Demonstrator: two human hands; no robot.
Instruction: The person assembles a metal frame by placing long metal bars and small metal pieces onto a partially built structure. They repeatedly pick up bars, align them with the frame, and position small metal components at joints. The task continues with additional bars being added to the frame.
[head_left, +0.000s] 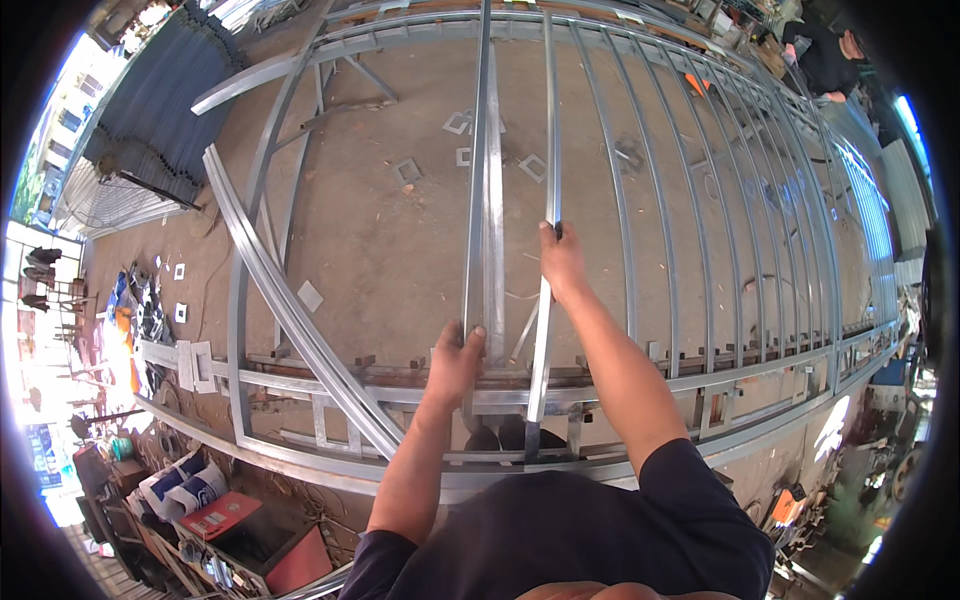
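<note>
My left hand is closed round a long silver metal bar, near its lower end, with the thumb on the right side. Farther out, my right hand grips a second metal bar, which stretches from close to my body toward the far side. Both bars lie across a large metal frame. Just right of the left bar, another metal bar runs almost parallel. Several thin crossbars are spaced along the frame to the right of my right hand.
Loose metal profiles lie slantwise over the frame's left part. Behind them stands a stack of grey corrugated sheets. Square plates are scattered on the floor. A red-topped box sits lower left. Another person is at the far right.
</note>
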